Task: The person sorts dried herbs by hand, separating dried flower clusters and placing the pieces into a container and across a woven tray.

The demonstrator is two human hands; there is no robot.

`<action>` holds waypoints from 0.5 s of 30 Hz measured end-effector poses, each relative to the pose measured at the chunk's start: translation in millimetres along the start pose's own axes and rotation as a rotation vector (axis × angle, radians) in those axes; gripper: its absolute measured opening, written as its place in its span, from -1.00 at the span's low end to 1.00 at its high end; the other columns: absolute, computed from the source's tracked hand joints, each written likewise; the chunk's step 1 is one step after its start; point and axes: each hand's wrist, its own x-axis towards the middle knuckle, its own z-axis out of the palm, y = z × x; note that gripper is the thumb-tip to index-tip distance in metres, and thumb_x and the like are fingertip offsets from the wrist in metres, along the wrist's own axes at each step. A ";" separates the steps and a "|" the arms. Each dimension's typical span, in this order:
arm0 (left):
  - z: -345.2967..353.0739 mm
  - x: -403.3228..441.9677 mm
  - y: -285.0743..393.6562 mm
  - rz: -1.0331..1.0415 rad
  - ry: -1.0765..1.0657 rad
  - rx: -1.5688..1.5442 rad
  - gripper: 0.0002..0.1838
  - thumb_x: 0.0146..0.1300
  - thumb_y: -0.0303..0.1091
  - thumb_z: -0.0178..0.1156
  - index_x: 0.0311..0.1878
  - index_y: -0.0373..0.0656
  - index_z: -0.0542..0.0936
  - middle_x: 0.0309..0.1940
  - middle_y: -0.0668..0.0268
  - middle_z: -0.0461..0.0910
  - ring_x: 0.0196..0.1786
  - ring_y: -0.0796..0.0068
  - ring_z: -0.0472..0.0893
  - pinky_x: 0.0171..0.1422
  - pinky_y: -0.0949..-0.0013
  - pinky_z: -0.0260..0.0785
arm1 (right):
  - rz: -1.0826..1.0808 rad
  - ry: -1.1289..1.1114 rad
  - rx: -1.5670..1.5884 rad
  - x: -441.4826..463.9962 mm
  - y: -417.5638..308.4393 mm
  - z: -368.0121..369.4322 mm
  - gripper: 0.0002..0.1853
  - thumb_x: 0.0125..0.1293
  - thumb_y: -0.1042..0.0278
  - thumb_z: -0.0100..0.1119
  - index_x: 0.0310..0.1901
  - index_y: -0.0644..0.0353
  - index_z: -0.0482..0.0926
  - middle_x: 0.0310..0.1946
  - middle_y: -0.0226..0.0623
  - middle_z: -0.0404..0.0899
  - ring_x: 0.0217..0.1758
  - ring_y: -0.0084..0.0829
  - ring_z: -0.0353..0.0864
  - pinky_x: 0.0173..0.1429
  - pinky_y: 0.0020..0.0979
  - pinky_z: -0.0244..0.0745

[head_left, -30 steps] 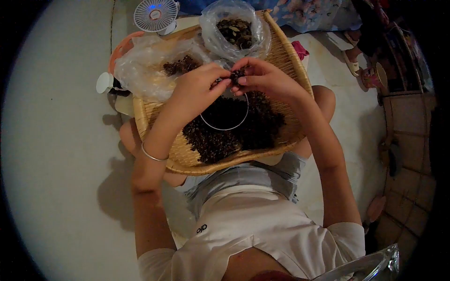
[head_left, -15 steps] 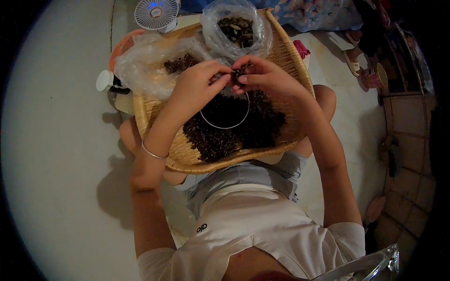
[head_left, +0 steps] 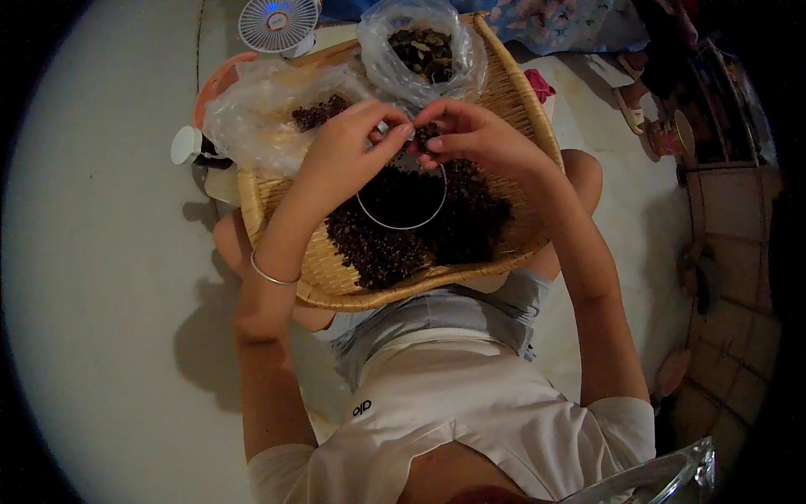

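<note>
My left hand (head_left: 359, 144) is closed with its fingertips pinched together above a woven tray (head_left: 323, 290); what lies between them is too small to name. Beside it, nearly touching, my right hand (head_left: 474, 141) curls around a small dark clump (head_left: 426, 136). Under both hands a bowl with a pale rim (head_left: 403, 227) holds dark material. Dark loose pieces (head_left: 378, 248) are spread around the bowl on the tray. A clear plastic bag (head_left: 260, 118) with reddish-brown pieces (head_left: 319, 112) lies at the tray's upper left. Another clear bag (head_left: 470, 63) holds darker, leaf-like pieces (head_left: 422, 55).
A small white fan (head_left: 278, 23) stands at the upper left, near an orange basin rim (head_left: 214, 88) and a white-lidded jar (head_left: 186, 145). At the upper right are a person's slippered foot (head_left: 631, 109), a patterned bucket (head_left: 670, 137) and a pink cloth (head_left: 539, 86).
My left hand's fingers have shifted slightly upward and pinch closer to the tips. My right hand stays almost in place around the dark clump.
</note>
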 end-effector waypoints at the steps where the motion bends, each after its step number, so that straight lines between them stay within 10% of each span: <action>1: 0.2 -0.2 0.2 0.006 0.005 -0.012 -0.81 0.19 -0.32 0.13 -0.22 -0.24 0.53 -0.34 0.28 0.50 -0.27 0.51 0.51 -0.28 0.51 0.34 | 0.027 0.033 -0.023 -0.6 -0.4 1.1 -0.71 0.21 0.55 0.06 -0.02 0.25 0.36 -0.15 -0.21 0.50 -0.15 -0.47 0.54 -0.03 -0.45 0.49; 15: 5.3 -0.6 -4.6 0.057 -0.037 -0.055 -0.85 0.17 -0.37 0.10 -0.24 -0.23 0.51 -0.32 0.25 0.49 -0.32 0.39 0.52 -0.26 0.43 0.38 | 0.077 0.082 -0.051 -2.7 -1.2 3.8 -0.73 0.20 0.53 0.07 -0.05 0.27 0.38 -0.22 -0.28 0.51 -0.23 -0.52 0.54 -0.06 -0.48 0.47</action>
